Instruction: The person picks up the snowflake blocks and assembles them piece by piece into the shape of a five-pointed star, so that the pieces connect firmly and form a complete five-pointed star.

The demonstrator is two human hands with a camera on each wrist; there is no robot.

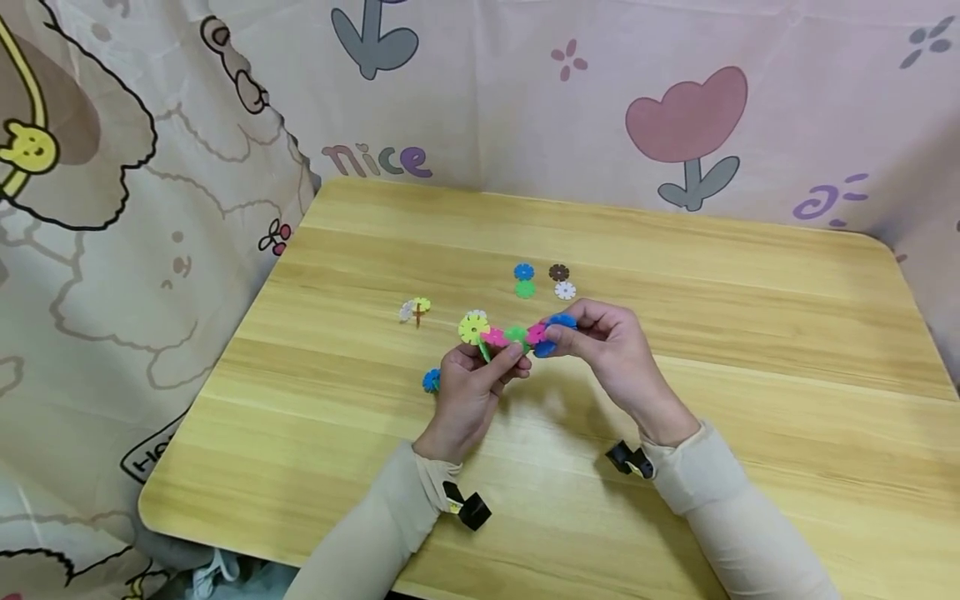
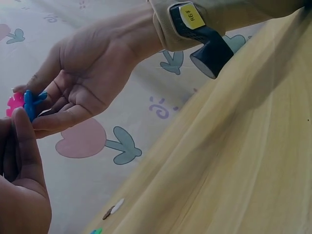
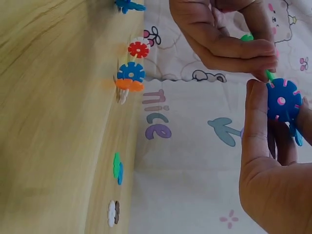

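Holding a snowflake-disc chain [image 1: 517, 335] between them, both hands [image 1: 551, 358] hover above table [image 1: 750, 350].

Yellow, pink, green, blue snowflake chain [image 1: 517, 333]; pale wood-grain table [image 1: 750, 333].

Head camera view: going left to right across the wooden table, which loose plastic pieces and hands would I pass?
White-and-yellow piece pair → blue disc on the table → left hand → yellow disc of the held chain → blue disc above green disc → brown disc above white disc → right hand.
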